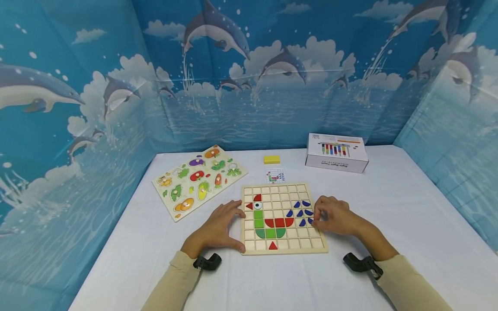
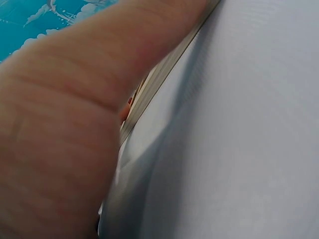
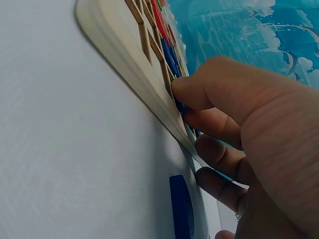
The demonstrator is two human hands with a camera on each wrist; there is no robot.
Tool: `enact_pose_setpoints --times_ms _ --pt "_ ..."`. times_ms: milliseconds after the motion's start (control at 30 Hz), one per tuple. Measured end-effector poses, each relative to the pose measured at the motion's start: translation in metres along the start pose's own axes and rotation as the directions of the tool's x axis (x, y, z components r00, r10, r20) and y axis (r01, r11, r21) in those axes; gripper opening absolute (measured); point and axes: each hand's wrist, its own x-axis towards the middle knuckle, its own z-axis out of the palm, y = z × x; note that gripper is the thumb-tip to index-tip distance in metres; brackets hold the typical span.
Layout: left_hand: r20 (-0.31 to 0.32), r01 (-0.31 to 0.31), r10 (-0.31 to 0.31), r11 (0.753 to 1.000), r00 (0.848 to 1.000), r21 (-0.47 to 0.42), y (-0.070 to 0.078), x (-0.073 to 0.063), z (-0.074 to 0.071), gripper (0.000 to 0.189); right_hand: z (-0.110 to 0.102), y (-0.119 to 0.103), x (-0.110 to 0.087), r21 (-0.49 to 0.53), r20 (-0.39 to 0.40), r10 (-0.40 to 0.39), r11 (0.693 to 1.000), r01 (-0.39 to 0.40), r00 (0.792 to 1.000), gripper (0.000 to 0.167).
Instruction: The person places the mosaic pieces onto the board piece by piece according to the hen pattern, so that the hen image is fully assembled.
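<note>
A wooden grid board (image 1: 288, 252) lies on the table, its squares holding a bird shape of red, green and blue pieces with a white eye tile (image 1: 257, 205). My left hand (image 1: 218, 226) is spread along the board's left side, thumb at the near corner and fingertips at the edge higher up. At the right side, thumb and index finger of my right hand (image 1: 336, 216) pinch a blue petal-shaped piece (image 1: 310, 220) in a square by the rim. Several blue pieces (image 1: 299, 213) sit beside it. Below that hand, the right wrist view shows another blue piece (image 3: 180, 209).
Behind the board lies a small printed pattern card (image 1: 275, 176), with a yellow block (image 1: 271, 160) beyond it. A vegetable puzzle board (image 1: 210, 196) rests at the back left. The white box (image 1: 336, 153) stands at the back right, near the dolphin-print curtain (image 1: 249, 116).
</note>
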Motion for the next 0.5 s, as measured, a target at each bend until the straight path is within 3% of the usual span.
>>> enact_pose_setpoints --times_ms 500 --pt "0.003 0.002 -0.002 1.0 1.0 -0.006 0.0011 0.0001 -0.0016 0.089 -0.0005 0.0023 -0.0001 0.021 0.03 -0.006 1.0 0.005 1.0 0.024"
